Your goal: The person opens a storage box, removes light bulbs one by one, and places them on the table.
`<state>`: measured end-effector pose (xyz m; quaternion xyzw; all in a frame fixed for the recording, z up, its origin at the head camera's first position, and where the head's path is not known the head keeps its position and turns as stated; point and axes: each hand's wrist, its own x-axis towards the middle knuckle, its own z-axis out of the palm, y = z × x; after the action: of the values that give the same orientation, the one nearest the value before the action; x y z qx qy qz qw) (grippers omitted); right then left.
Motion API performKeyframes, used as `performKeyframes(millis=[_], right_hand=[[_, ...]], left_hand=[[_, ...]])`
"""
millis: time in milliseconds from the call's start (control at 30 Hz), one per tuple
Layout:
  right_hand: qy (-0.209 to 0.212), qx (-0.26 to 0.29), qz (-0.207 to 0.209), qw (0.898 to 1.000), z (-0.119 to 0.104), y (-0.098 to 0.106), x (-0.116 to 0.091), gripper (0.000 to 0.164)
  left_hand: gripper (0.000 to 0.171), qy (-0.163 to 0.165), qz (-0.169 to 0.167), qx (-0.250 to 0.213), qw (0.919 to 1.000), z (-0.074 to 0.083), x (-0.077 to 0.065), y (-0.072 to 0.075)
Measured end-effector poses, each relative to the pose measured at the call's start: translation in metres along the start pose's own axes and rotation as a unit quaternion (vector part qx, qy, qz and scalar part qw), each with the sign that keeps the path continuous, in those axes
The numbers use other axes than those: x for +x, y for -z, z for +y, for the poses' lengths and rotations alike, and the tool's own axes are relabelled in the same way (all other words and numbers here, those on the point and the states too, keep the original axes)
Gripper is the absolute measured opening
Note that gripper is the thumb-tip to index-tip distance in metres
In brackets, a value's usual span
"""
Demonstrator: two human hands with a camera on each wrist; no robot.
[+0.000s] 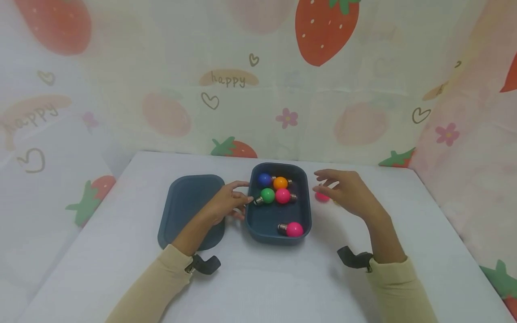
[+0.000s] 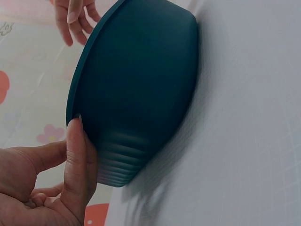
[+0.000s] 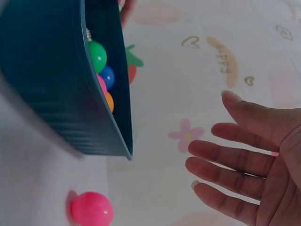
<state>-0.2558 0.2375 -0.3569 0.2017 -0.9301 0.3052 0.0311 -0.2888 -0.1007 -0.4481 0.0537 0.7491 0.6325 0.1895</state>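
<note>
Soft, even light in the head view; dimmer wrist views, soft-edged shadows (image 2: pixel 146 188) beside the box (image 2: pixel 136 80)

1. White tabletop (image 1: pixel 258 287), back edge at the backdrop.
2. Printed cloth backdrop (image 1: pixel 173 49), behind table and both sides.
3. Large red strawberry print (image 1: pixel 326 33), top of back cloth.
4. "happy" lettering (image 1: pixel 228 80), heart outline (image 1: pixel 210 101) below.
5. Pink flower print (image 1: pixel 287 118), lower back.
</note>
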Motion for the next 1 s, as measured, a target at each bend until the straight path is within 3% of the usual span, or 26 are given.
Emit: performKeyframes(millis=[467, 733, 1000], right_hand=[[0.034, -0.028, -0.042, 0.998, -0.025, -0.016, -0.003, 0.048], [0.058, -0.041, -0.101, 0.992, -0.033, -0.033, 0.000, 0.042], [0.023, -0.074, -0.143, 0.987, -0.041, -0.050, 0.001, 0.049]], left_hand=[[0.062, 0.001, -0.001, 0.002, 1.0000, 0.001, -0.001, -0.001], [0.062, 0.004, 0.002, 0.001, 1.0000, 0.001, -0.001, -0.001], [0.062, 0.003, 0.000, -0.001, 1.0000, 0.002, -0.001, -0.001]])
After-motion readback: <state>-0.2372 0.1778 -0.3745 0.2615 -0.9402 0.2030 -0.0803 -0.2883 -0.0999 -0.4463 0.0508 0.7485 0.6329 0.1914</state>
